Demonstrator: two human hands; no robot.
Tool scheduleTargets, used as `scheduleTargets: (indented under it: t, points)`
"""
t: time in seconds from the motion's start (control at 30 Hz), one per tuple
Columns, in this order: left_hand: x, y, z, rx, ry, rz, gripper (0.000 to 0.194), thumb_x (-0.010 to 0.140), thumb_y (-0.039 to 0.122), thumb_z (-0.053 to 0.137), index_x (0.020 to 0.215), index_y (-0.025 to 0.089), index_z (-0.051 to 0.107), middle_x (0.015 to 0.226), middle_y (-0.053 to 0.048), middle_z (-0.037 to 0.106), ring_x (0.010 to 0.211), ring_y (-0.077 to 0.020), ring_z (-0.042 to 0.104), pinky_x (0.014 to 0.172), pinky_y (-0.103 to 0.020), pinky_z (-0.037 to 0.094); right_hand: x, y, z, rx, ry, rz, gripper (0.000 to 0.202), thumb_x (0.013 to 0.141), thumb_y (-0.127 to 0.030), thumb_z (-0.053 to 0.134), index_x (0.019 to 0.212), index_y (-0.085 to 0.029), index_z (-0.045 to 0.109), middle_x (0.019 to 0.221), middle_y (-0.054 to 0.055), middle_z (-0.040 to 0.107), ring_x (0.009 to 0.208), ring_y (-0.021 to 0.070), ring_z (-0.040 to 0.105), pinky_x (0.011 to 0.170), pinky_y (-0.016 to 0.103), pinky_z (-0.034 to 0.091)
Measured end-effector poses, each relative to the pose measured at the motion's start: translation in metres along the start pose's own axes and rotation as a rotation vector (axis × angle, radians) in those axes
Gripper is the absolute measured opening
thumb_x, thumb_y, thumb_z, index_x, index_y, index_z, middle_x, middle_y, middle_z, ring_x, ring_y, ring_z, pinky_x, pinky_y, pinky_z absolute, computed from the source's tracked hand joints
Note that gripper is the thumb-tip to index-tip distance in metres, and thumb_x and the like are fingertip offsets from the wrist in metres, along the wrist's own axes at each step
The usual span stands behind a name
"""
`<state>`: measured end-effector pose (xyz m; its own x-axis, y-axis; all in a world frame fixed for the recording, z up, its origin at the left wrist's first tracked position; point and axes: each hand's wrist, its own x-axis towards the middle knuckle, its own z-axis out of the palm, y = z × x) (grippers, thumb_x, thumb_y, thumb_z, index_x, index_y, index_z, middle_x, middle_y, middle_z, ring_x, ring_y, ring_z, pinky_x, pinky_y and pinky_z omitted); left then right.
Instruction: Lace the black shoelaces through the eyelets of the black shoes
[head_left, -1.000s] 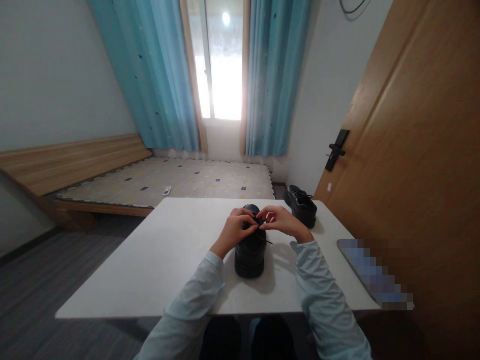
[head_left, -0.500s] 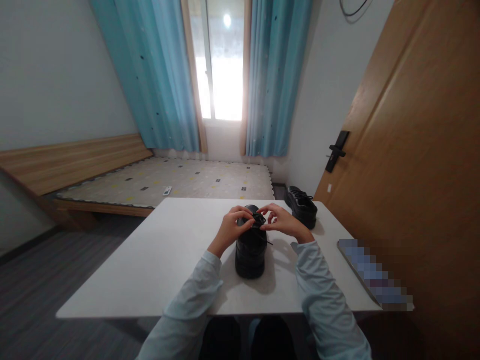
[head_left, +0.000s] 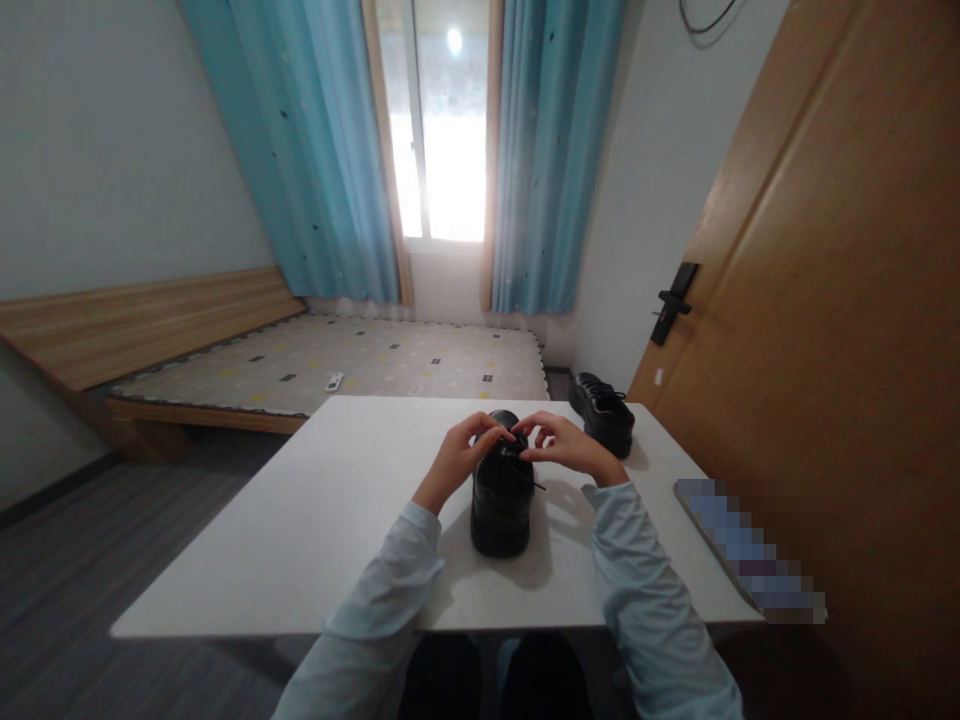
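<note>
A black shoe [head_left: 501, 510] stands upright on the white table [head_left: 300, 540], its heel towards me. Over its lacing, my left hand [head_left: 463, 455] comes in from the left with thumb and fingers pinched on the black shoelace [head_left: 516, 444]. From the right, my right hand [head_left: 559, 442] pinches the same lace, its fingertips close to those of my left hand. One lace end hangs over the shoe's right side. The fingers partly hide the lace, so its exact shape there is unclear.
A second black shoe [head_left: 606, 415] sits at the table's far right corner. On the right edge lies a flat, blurred-out object [head_left: 750, 555]. Beyond the table is a bed [head_left: 405, 360] with a small white remote [head_left: 334, 382]; a wooden door [head_left: 817, 330] stands at the right.
My left hand's fingers have shifted slightly at the lace, and the small loop seen between the hands is less visible. The shoe and my right hand have hardly moved.
</note>
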<state>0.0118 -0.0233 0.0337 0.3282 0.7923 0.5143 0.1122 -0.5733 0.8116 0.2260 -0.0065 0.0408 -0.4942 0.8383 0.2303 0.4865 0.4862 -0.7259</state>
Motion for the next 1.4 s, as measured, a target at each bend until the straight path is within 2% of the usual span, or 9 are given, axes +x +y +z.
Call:
scheduleTargets:
  t: [0.27, 0.43, 0.77, 1.03, 1.17, 1.27, 1.4]
  points:
    - [0.000, 0.002, 0.000, -0.086, 0.018, 0.018, 0.023, 0.089, 0.036, 0.047, 0.079, 0.016, 0.053, 0.078, -0.004, 0.068, 0.082, -0.0167, 0.063, 0.081, -0.030, 0.045, 0.000, 0.001, 0.000, 0.017, 0.006, 0.028, 0.042, 0.066, -0.033, 0.075, 0.102, -0.016, 0.063, 0.102, 0.008, 0.061, 0.068, 0.0120, 0.056, 0.059, 0.026, 0.048]
    - [0.000, 0.002, -0.002, -0.125, -0.008, -0.014, 0.025, 0.087, 0.040, 0.049, 0.078, 0.017, 0.051, 0.072, -0.003, 0.068, 0.073, -0.0163, 0.063, 0.074, -0.030, 0.047, -0.002, 0.001, 0.001, 0.024, 0.011, 0.058, 0.043, 0.065, -0.033, 0.076, 0.102, -0.015, 0.062, 0.100, 0.008, 0.062, 0.068, 0.0122, 0.057, 0.059, 0.026, 0.048]
    - [0.000, -0.001, -0.013, -0.126, -0.160, -0.045, 0.030, 0.085, 0.042, 0.052, 0.073, 0.015, 0.055, 0.064, -0.001, 0.062, 0.063, -0.0129, 0.058, 0.066, -0.027, 0.045, -0.003, 0.004, 0.002, 0.071, -0.027, 0.076, 0.039, 0.068, -0.031, 0.072, 0.100, -0.016, 0.058, 0.098, 0.006, 0.059, 0.066, 0.0105, 0.055, 0.057, 0.024, 0.046]
    - [-0.004, 0.007, -0.020, -0.180, -0.319, -0.203, 0.031, 0.077, 0.043, 0.062, 0.073, 0.013, 0.062, 0.068, -0.004, 0.066, 0.067, -0.0147, 0.061, 0.067, -0.027, 0.047, -0.005, 0.007, 0.002, 0.129, -0.017, 0.091, 0.044, 0.064, -0.035, 0.075, 0.097, -0.016, 0.053, 0.091, 0.004, 0.058, 0.065, 0.0101, 0.055, 0.053, 0.023, 0.046]
    - [-0.003, 0.005, -0.021, -0.104, -0.209, -0.219, 0.033, 0.083, 0.042, 0.054, 0.080, 0.013, 0.068, 0.070, -0.005, 0.068, 0.069, -0.0146, 0.062, 0.069, -0.028, 0.049, -0.004, 0.008, -0.001, 0.180, 0.005, 0.142, 0.040, 0.070, -0.042, 0.069, 0.096, -0.015, 0.055, 0.081, 0.002, 0.059, 0.059, 0.0099, 0.054, 0.046, 0.020, 0.043]
    - [0.001, -0.006, -0.020, -0.060, -0.034, -0.227, 0.034, 0.083, 0.043, 0.052, 0.083, 0.014, 0.068, 0.068, -0.003, 0.066, 0.063, -0.0133, 0.061, 0.063, -0.026, 0.049, 0.000, 0.013, -0.002, 0.152, 0.122, 0.154, 0.031, 0.077, -0.043, 0.060, 0.088, -0.014, 0.060, 0.075, 0.003, 0.059, 0.055, 0.0096, 0.054, 0.044, 0.020, 0.042]
    - [0.007, -0.026, -0.017, 0.060, 0.166, -0.228, 0.029, 0.078, 0.042, 0.057, 0.082, 0.014, 0.066, 0.071, -0.004, 0.067, 0.061, -0.0137, 0.061, 0.059, -0.026, 0.049, 0.007, 0.021, 0.003, 0.117, 0.252, 0.145, 0.026, 0.076, -0.039, 0.059, 0.081, -0.013, 0.063, 0.067, 0.002, 0.058, 0.053, 0.0103, 0.054, 0.045, 0.021, 0.043]
